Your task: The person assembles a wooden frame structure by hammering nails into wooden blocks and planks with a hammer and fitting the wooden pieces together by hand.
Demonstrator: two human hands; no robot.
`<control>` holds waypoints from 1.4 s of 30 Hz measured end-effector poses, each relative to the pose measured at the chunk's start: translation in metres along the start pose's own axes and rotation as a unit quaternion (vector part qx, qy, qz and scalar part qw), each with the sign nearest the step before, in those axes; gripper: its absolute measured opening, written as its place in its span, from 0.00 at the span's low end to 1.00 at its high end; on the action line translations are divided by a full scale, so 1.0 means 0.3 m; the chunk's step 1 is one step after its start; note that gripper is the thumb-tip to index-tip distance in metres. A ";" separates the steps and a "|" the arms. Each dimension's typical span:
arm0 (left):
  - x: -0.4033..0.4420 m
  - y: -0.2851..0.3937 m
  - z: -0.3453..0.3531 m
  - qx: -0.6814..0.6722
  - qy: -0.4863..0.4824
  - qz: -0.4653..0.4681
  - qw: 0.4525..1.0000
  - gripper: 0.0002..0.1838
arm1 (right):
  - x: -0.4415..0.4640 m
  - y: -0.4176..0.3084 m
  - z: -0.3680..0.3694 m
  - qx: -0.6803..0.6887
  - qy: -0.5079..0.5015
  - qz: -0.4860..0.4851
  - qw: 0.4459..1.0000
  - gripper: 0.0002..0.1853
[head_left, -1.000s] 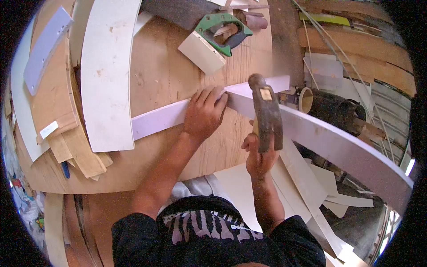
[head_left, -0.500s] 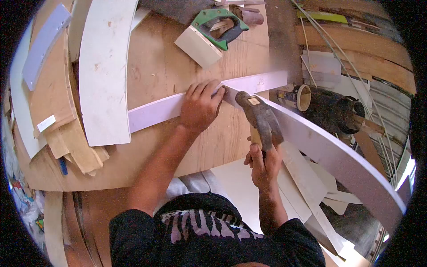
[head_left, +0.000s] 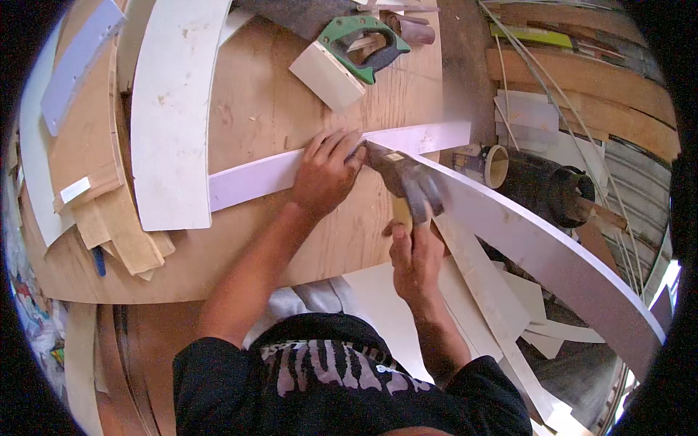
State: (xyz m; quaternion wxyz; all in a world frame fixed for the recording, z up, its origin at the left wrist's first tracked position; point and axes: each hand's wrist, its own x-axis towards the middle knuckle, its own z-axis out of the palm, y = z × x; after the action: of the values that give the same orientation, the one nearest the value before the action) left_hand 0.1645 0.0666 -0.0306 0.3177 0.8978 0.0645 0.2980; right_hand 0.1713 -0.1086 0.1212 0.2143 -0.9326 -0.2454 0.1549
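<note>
My right hand (head_left: pixel 418 258) grips the yellowish handle of a claw hammer (head_left: pixel 407 178). The hammer's head is at the joint of two pale lilac strips, close to my left fingers. My left hand (head_left: pixel 327 171) lies over the flat strip (head_left: pixel 251 182), its fingers curled at the end of the other strip. That long curved strip (head_left: pixel 538 232) stands on edge and runs off to the lower right. Whether my left fingertips also pinch something small is hidden. Both strips meet on the wooden tabletop (head_left: pixel 334 240).
A green-handled saw (head_left: pixel 345 36) lies beside a pale block (head_left: pixel 327 76) at the back. White curved board (head_left: pixel 171 116) and stacked wood pieces (head_left: pixel 87 160) are on the left. To the right are a dark cylinder with a bucket (head_left: pixel 498 167), thin rods and planks; offcuts lie below (head_left: pixel 502 291).
The hammer and my right hand have moved left and the hammer head has come down to the joint beside my left fingers. My left hand stays on the strips.
</note>
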 end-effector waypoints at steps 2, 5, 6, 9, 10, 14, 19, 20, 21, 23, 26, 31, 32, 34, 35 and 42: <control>-0.006 0.010 0.000 0.000 0.003 0.000 1.000 0.08 | -0.013 0.015 0.032 0.000 0.017 -0.010 1.000 0.18; 0.005 0.003 -0.019 0.014 -0.026 -0.009 1.000 0.08 | -0.048 0.051 0.073 0.015 0.003 0.011 1.000 0.18; 0.001 0.006 -0.021 0.018 -0.026 -0.009 0.999 0.08 | -0.045 0.050 0.087 0.016 -0.002 0.011 1.000 0.18; 0.000 0.019 -0.022 -0.007 -0.024 -0.031 0.999 0.08 | -0.048 0.062 0.099 0.029 0.014 -0.005 0.999 0.26; 0.007 0.018 -0.023 -0.031 -0.016 -0.052 0.998 0.08 | -0.047 0.069 0.101 0.019 -0.038 0.037 0.998 0.26; 0.000 0.011 -0.038 0.023 -0.030 -0.005 0.999 0.08 | -0.049 0.090 0.122 0.032 -0.020 -0.005 0.999 0.27; 0.004 0.012 -0.024 0.034 -0.031 -0.002 0.999 0.09 | -0.036 0.057 0.100 0.039 -0.062 0.082 0.994 0.27; -0.001 0.008 -0.027 0.036 -0.033 -0.004 0.999 0.09 | -0.047 0.060 0.106 0.076 -0.038 0.067 0.994 0.27; 0.004 0.012 -0.040 0.027 -0.044 -0.010 0.999 0.10 | -0.046 0.066 0.114 0.077 -0.042 0.069 0.994 0.27; 0.005 0.024 -0.041 0.013 -0.054 -0.013 0.998 0.10 | -0.037 0.082 0.121 -0.007 -0.088 0.089 0.992 0.26; 0.004 0.014 -0.035 0.031 -0.035 -0.008 0.999 0.11 | -0.059 0.094 0.123 0.048 -0.038 0.073 0.996 0.26; 0.013 0.018 -0.029 -0.004 -0.027 -0.027 0.999 0.09 | -0.032 0.070 0.116 0.017 -0.064 0.069 0.995 0.26; 0.014 0.013 -0.029 -0.003 -0.027 -0.027 0.999 0.09 | -0.028 0.064 0.117 0.022 -0.076 0.091 0.993 0.26; 0.014 0.008 -0.039 -0.025 -0.068 -0.030 0.997 0.13 | -0.040 0.083 0.133 0.048 -0.027 0.048 0.997 0.23; 0.012 0.005 -0.040 -0.023 -0.068 -0.032 0.997 0.13 | -0.050 0.094 0.130 0.078 -0.039 0.086 0.992 0.23; 0.030 -0.007 -0.102 -0.028 -0.103 -0.058 0.993 0.27 | -0.074 0.119 0.125 0.100 0.000 0.054 0.994 0.19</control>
State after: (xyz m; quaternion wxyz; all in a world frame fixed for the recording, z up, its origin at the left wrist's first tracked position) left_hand 0.1543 0.0873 -0.0084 0.3647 0.9090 0.0750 0.1871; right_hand 0.1520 -0.1363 0.0759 0.2976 -0.9184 -0.1784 0.1902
